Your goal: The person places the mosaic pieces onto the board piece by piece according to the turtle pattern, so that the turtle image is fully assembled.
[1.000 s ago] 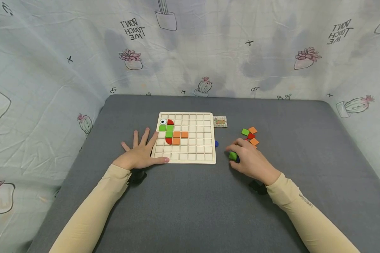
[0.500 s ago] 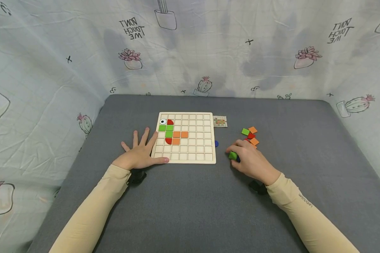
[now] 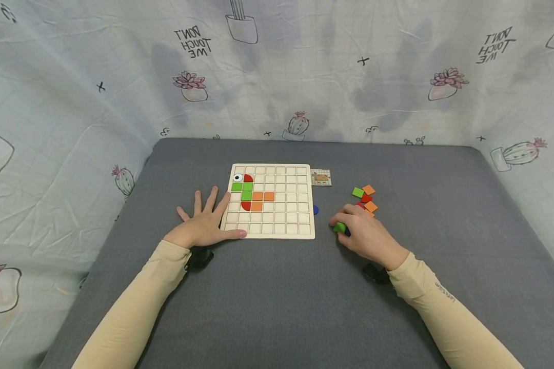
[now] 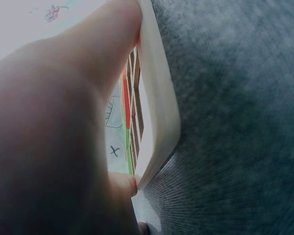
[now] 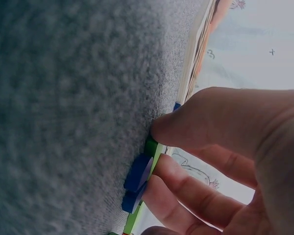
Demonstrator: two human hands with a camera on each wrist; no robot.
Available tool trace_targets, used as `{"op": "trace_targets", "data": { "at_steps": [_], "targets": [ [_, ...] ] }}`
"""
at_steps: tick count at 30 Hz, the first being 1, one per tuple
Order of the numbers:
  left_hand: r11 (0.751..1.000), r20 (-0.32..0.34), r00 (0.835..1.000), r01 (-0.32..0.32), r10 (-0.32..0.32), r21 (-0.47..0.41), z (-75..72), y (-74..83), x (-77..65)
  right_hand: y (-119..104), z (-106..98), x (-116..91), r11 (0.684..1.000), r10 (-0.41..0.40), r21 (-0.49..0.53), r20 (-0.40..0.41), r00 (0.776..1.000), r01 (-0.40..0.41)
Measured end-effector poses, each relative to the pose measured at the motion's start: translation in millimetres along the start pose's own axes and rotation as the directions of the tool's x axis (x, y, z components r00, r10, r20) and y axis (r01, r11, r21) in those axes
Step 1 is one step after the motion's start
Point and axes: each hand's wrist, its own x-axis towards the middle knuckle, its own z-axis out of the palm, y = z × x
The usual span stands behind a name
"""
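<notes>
Here's the right hand [image 3: 364, 230], out past the board's right edge, thumb and fingers curled in a pinch on a green block [image 3: 339, 227]. Two blue pieces [image 5: 138, 174] sit right at those fingertips in the right wrist view. Over to the left hand [image 3: 203, 225]: fingers straight and spread wide, grasping nothing, the thumb lying on the board [image 3: 286, 218] by its near left corner, the index finger touching the left edge.

The board lies flat toward the desk's [image 3: 277, 307] far edge. Up near its far left corner, the eye tile [image 3: 237, 178], and beside it one of two half-round red tiles [image 3: 248, 178]. Three green tiles [image 3: 246, 196] step down from there to the second red; three orange tiles [image 3: 257, 196] cluster to the right.

Off the board's right edge, a card [image 3: 321, 177] toward the far corner and a blue disc [image 3: 316, 209] lower down. Just beyond the right hand, a loose pile [image 3: 366, 198] of green, orange and red. Behind the desk's far edge hangs a cactus-print curtain [image 3: 323, 66].
</notes>
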Motion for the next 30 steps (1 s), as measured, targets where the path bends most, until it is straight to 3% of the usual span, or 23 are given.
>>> {"op": "trace_targets", "data": {
  "at_steps": [22,30],
  "targets": [
    [1.0,0.006,1.0,-0.007,0.007,0.004,0.3,-0.9,0.3,-6,-3,2,0.999,-0.032,-0.042,-0.088,0.996,0.029],
    [1.0,-0.003,1.0,-0.003,0.003,0.01,2.1,-0.9,0.1,-19,-4,14,0.997,-0.077,-0.022,-0.113,0.991,0.075]
  ]
}}
